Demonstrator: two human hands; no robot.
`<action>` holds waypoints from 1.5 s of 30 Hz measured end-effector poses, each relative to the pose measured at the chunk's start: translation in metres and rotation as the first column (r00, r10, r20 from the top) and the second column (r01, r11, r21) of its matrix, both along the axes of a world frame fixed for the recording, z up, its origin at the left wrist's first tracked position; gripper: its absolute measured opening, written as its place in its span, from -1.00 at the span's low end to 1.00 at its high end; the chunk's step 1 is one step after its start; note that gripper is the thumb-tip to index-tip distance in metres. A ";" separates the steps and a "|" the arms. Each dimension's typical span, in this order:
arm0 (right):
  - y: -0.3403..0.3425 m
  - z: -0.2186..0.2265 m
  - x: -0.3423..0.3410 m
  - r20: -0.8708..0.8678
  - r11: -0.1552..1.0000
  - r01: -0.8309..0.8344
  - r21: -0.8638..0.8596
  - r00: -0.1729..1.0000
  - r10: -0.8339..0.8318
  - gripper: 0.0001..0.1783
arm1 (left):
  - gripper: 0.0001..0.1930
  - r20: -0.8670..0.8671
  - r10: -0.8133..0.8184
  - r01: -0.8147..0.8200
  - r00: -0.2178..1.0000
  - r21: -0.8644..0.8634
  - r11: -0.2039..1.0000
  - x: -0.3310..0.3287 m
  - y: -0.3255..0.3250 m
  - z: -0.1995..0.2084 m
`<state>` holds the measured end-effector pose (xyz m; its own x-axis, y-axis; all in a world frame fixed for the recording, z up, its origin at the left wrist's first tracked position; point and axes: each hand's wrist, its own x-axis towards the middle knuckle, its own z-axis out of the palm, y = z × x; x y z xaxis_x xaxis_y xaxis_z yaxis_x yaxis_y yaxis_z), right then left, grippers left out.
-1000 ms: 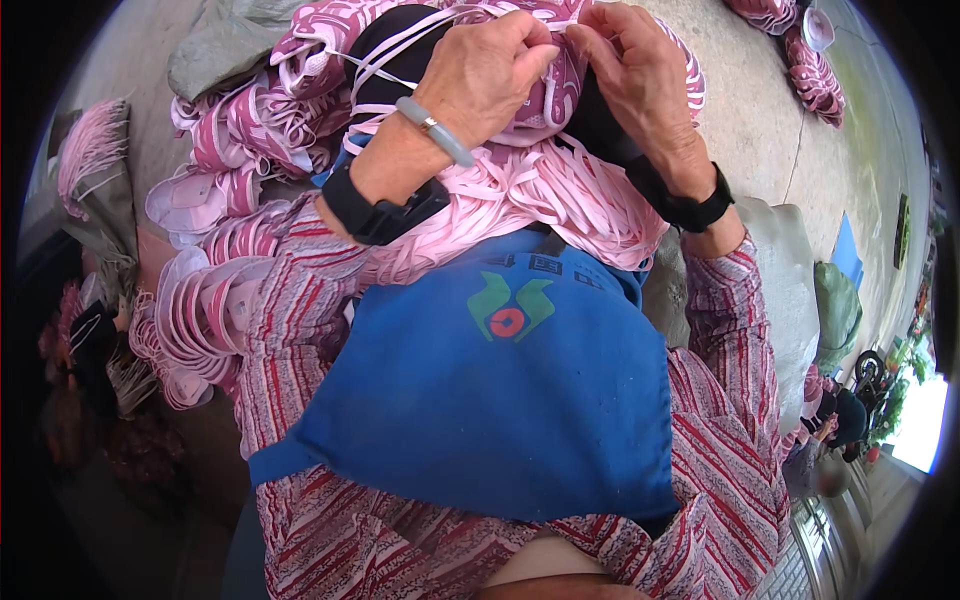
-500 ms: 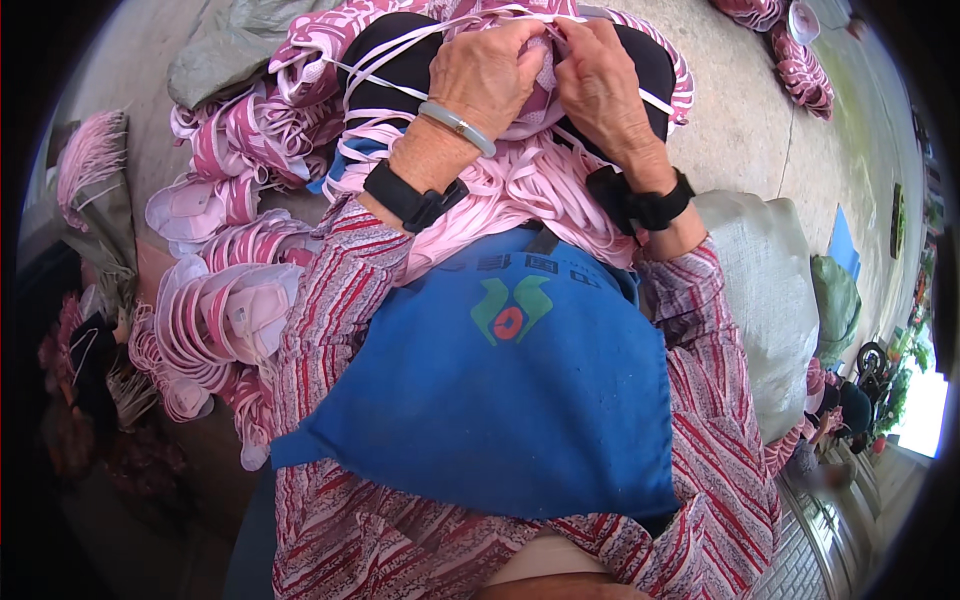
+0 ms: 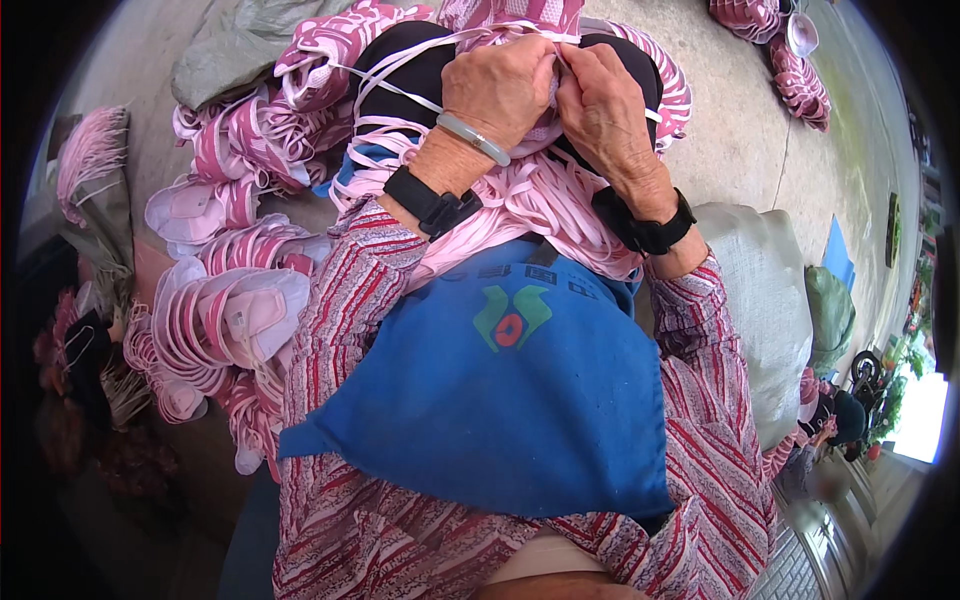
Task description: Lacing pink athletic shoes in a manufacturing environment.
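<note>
Fingertips of the left hand (image 3: 497, 90) and the right hand (image 3: 608, 108) meet, apparently pinched on a thin, flat white shoelace (image 3: 397, 50); the exact crossing of strands is hidden behind the fingers. The pink-and-white patterned fabric shoe upper (image 3: 512, 14) lies between the knees of black fabric trousers (image 3: 398, 97), just beyond the fingertips, its far end cut off by the upper edge of the view. Lacing on this piece is judged to be partway: strands already cross the upper, while long, slack lengths trail over the left knee and no finished knot is visible. Further supply remains: a loose heap of flat, pale pink laces (image 3: 545, 200) lies on the lap, between the forearms and against a blue fabric apron (image 3: 480, 420). Nested stacks of pink-and-white shoe uppers (image 3: 255, 318) stand at the left side; how many of these are laced cannot be determined. A separate cluster of pink curved uppers (image 3: 800, 88) rests on the floor at the far right. Regarding markings, the apron bears a green-and-red printed emblem (image 3: 510, 318) with a row of dark printed characters beside it, inverted to the wearer and partly lost in a fold. One upper in the left stacks shows a small pale mark on its tongue, too small to read
</note>
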<state>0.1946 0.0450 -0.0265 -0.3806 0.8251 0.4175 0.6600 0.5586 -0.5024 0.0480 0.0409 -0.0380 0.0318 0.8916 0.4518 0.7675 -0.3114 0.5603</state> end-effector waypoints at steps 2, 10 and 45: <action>-0.004 0.002 0.001 -0.014 1.000 -0.007 -0.014 1.000 0.007 -0.66 | -0.88 0.058 -0.034 0.033 0.998 0.027 0.999 -0.003 -0.002 0.000; -0.011 0.021 -0.006 0.031 0.993 -0.009 0.119 0.999 0.005 -0.54 | -0.90 0.689 -0.213 0.540 0.692 -0.299 0.786 -0.044 -0.035 0.053; -0.035 0.045 0.003 -0.477 0.226 -0.424 -0.877 0.826 -0.301 -0.49 | -0.85 0.416 -0.775 0.876 0.476 -0.146 0.459 0.009 -0.067 0.026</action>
<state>0.1980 0.0098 0.0187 -0.5091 0.6877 -0.5176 0.1217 -0.5378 -0.8342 0.0570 -0.0259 -0.0118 0.7612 0.5809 0.2883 0.0488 -0.4946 0.8678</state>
